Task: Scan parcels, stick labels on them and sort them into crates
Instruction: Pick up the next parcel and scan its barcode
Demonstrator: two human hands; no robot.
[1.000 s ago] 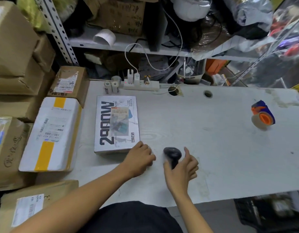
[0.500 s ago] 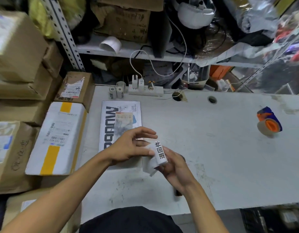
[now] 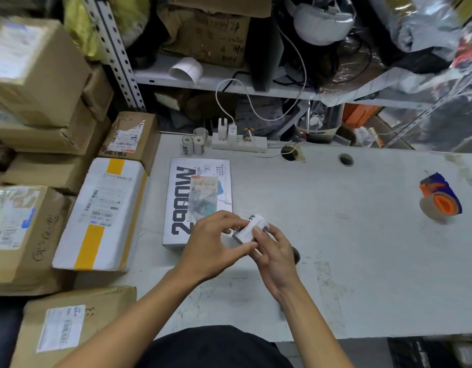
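A small roll of white labels printed with black characters is held above the near middle of the white surface, just right of the near end of a flat white parcel. The roll is pinched by the left hand, with the thumb beneath and the fingers curled over its top. It is also gripped by the right hand, whose thumb is pressed against the roll's right end. Both hands are closed round the roll, touching each other at the fingertips.

The flat white parcel lies on the surface with large dark lettering along its left side and a shipping label stuck near its middle. A dark object, only partly seen, lies on the surface behind the right hand; what it is cannot be told.

To the left, a white carton with yellow tape is seen beside brown cardboard boxes stacked at the left edge. At the far side of the surface, three small label rolls stand upright next to a white power strip with plugs in it. At the far right, an orange and blue tape dispenser rests on the surface, well apart from the hands. A larger paper roll lies on the shelf beyond.
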